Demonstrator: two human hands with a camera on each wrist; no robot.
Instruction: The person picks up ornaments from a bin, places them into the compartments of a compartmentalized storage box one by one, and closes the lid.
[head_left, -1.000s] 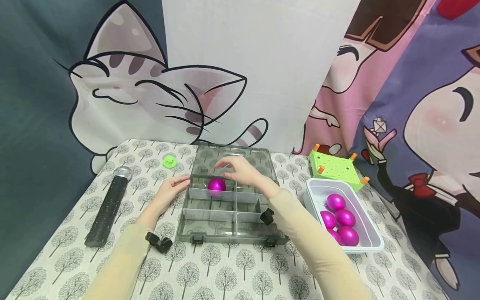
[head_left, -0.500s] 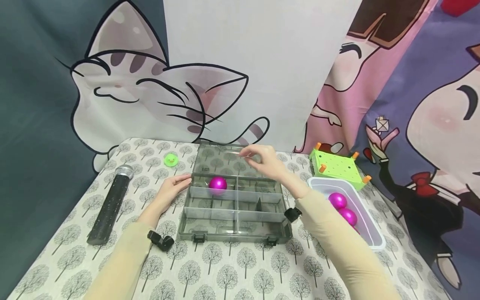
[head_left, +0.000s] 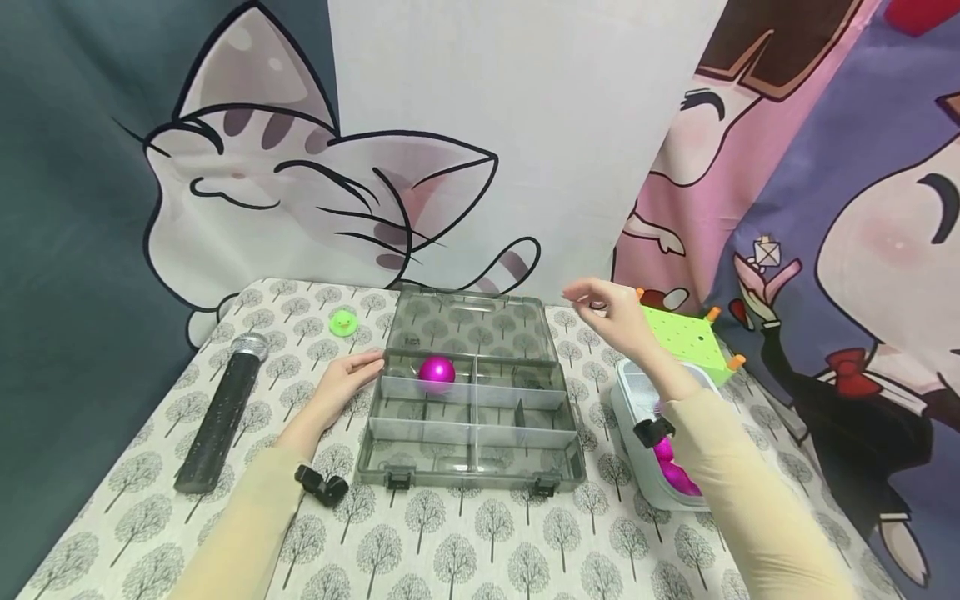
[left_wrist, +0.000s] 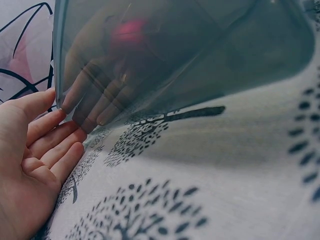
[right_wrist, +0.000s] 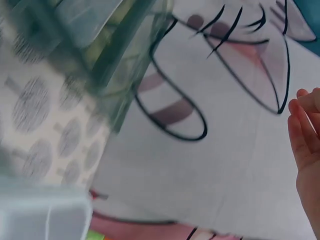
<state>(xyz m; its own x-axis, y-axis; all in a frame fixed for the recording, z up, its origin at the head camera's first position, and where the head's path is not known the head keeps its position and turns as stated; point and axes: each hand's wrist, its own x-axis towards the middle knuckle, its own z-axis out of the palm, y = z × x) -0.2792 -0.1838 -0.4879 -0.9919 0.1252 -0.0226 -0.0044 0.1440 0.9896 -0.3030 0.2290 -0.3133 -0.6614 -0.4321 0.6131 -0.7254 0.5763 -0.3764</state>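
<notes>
A translucent grey divided organizer box (head_left: 472,477) lies on the table with its lid (head_left: 472,325) folded back. In its back-left compartment sits a shiny magenta ball (head_left: 437,373). My left hand (head_left: 345,390) rests against the box's left side; in the left wrist view, the fingers of that left hand (left_wrist: 47,145) are extended at the box wall (left_wrist: 200,55). My right hand (head_left: 617,318) is raised behind the white plastic basin (head_left: 628,408), fingers loosely bent and holding nothing. Several magenta balls (head_left: 675,477) lie in the basin, partly hidden by the right forearm.
A black microphone (head_left: 221,417) with a silver head lies at the left. A small green duck toy (head_left: 343,323) is behind my left hand. Behind the basin stands a lime-green pegged block (head_left: 686,337) with orange pegs. A tree-patterned cloth (head_left: 420,550) covers the table.
My right hand has moved from above the ball in the box, rightward across the lid, to near the basin. My left hand stays at the box's side.
</notes>
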